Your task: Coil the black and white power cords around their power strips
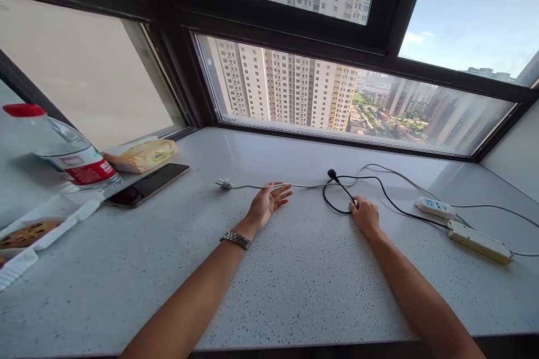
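My left hand (266, 203) rests palm up on the speckled sill, fingers spread, against a white power cord (246, 187). That cord's white plug (225, 184) lies just left of the hand. My right hand (364, 214) is closed on a black power cord (346, 193), pinching it between thumb and fingers. The black plug (332, 174) at the cord's end sits above and left of that hand. Toward the right, the black cord runs to a yellowed power strip (480, 241). A smaller white power strip (435, 207) lies beside it.
At the left are a red-capped water bottle (82, 157), a yellow tissue pack (147, 156), a phone (147, 184) and a white tray (80, 214) with cookies. Dark-framed windows (290, 87) border the sill (303, 286) at the back. Its front edge runs along the bottom.
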Demonstrator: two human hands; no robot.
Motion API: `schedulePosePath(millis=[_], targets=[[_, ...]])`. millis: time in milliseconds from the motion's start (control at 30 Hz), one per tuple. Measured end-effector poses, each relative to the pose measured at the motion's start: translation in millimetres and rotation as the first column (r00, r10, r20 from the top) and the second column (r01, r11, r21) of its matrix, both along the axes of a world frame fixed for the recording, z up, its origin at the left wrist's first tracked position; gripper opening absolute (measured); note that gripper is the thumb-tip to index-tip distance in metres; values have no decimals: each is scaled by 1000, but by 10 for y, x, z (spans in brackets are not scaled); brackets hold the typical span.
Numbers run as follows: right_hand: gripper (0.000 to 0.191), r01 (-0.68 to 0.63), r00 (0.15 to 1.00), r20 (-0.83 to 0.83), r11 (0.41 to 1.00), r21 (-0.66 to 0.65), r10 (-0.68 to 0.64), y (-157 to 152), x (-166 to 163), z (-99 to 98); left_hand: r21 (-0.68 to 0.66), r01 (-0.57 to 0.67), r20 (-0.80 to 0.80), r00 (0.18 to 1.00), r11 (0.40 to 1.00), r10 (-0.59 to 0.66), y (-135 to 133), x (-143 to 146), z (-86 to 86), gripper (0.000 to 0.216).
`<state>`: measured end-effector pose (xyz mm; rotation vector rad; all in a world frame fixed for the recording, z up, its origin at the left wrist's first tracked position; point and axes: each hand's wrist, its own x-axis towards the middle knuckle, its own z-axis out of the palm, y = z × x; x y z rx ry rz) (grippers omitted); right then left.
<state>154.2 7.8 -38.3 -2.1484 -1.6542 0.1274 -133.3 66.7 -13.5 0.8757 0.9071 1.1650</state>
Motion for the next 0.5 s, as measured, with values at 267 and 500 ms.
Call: schedulePosePath(millis=[267,500], targets=[[14,50,988,-147,997,58,-41,60,94,-27,28,34,-40,999,999,-33,9,-4,-28,25],[25,-72,934,-302,927,369,192,5,64,-21,73,59,-83,995,996,-52,-4,7,-26,26]])
